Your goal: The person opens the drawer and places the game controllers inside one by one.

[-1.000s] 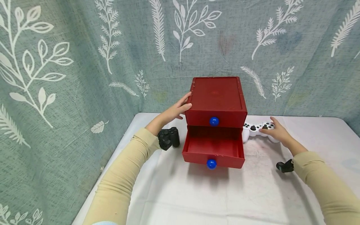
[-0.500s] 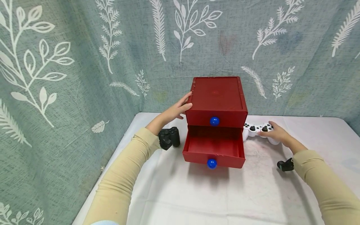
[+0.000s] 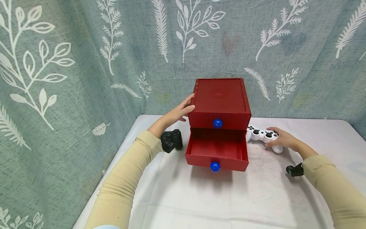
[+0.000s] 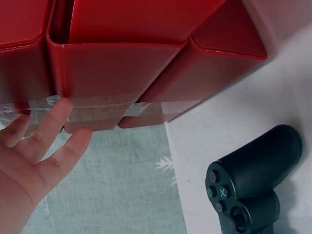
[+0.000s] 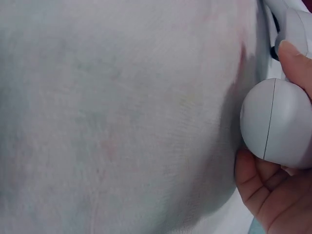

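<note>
A red two-drawer plastic cabinet [image 3: 220,95] stands mid-table, its lower drawer [image 3: 197,160] pulled out and bare inside. My left hand [image 3: 175,115] rests spread fingers against the cabinet's left side. In the left wrist view, that hand [image 4: 22,168] has its fingertips at the red wall. To the cabinet's right, my right hand [image 3: 283,140] holds a white game controller [image 3: 258,135] by its right grip. The right wrist view shows thumb and curled fingers of the hand [image 5: 275,197] on either side of the rounded white grip [image 5: 275,122].
A black game controller [image 3: 178,139] lies left of the cabinet, below my left hand. White cloth [image 3: 211,203] covers the table, and a green leaf-patterned curtain [image 3: 171,79] hangs behind and to the left. Small black wrist cameras [image 3: 295,170] jut out near the sleeves.
My right hand has come down and nearer, closing round the white controller's grip; the controller's right end has swung toward me. The left hand and cabinet stay put.
</note>
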`<state>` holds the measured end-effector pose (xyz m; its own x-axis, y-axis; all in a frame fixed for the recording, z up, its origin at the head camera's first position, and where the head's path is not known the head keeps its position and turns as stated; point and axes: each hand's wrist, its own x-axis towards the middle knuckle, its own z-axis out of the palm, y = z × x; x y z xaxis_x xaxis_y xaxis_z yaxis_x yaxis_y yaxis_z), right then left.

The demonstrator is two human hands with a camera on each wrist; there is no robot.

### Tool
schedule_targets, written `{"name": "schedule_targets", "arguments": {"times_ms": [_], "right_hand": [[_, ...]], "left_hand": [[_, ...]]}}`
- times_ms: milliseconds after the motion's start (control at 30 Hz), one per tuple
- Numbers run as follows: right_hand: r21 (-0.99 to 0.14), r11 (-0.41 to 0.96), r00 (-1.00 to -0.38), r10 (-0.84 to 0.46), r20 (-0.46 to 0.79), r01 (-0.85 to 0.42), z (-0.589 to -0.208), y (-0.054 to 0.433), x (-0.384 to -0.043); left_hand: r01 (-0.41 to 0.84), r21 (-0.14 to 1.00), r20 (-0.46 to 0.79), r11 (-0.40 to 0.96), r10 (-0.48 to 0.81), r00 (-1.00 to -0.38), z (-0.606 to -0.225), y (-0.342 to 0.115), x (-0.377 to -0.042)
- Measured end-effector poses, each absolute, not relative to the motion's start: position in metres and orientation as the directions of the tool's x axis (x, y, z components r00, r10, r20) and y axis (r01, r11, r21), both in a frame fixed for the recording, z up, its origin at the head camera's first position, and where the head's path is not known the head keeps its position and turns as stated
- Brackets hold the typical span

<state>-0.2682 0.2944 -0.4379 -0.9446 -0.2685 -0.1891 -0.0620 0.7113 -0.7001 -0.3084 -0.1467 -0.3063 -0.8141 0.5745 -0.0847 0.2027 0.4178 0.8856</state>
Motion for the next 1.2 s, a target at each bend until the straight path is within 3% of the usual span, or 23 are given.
{"name": "schedule_targets", "arguments": {"times_ms": [600,1200], "right_hand": [[-0.653,0.75,-0.973,-0.213,-0.086,-0.106,-0.431,0.301,-0.252],[-0.655,0.753,-0.982,-0.164,-0.093,-0.064,-0.389,0.3,-0.216]], "left_hand": [[0.205,0.881,-0.089,0.427,0.574,-0.814,-0.304,-0.147,-0.306],[0.197,0.883,-0.093,0.425,0.572,-0.815,-0.305,-0.146,-0.307]]}}
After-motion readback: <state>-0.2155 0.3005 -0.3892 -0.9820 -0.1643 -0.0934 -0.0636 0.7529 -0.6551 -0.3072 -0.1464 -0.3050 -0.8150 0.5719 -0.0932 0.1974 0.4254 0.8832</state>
